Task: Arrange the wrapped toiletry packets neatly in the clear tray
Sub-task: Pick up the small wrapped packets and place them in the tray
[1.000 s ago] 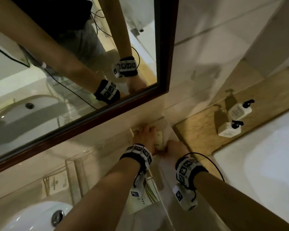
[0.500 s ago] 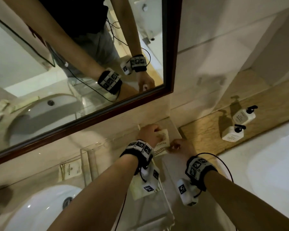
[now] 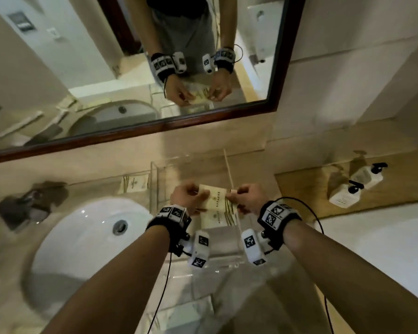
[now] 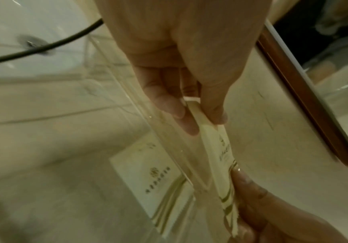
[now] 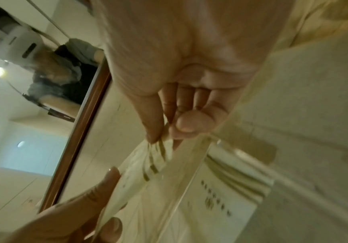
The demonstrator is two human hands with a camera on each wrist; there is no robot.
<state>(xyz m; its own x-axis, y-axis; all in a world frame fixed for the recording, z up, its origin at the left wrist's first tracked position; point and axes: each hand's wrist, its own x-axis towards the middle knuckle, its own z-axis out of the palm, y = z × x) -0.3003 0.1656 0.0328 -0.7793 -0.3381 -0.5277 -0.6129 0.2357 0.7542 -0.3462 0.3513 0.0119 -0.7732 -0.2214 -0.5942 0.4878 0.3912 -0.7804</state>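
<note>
A cream wrapped packet (image 3: 216, 198) with gold stripes hangs over the clear tray (image 3: 155, 179). My left hand (image 3: 202, 192) pinches its left end and my right hand (image 3: 232, 193) pinches its right end. In the left wrist view the thumb and fingers (image 4: 189, 121) clamp the packet (image 4: 221, 156) edge-on. From the right wrist, my right hand (image 5: 164, 133) pinches the striped end of the packet (image 5: 140, 177). A second packet (image 3: 216, 219) lies flat in the tray just below. A third packet (image 3: 135, 184) lies on the counter left of the tray.
A white sink basin (image 3: 82, 242) sits left of the tray, with a dark-framed mirror (image 3: 169, 121) on the wall behind. Two white pump bottles (image 3: 364, 175) (image 3: 343, 197) stand on the wooden ledge at the right, beside a white tub (image 3: 384, 249).
Both hands have come back from the tray's far end and lifted a packet, now held by its two ends. The head view has swung left, bringing the sink into sight.
</note>
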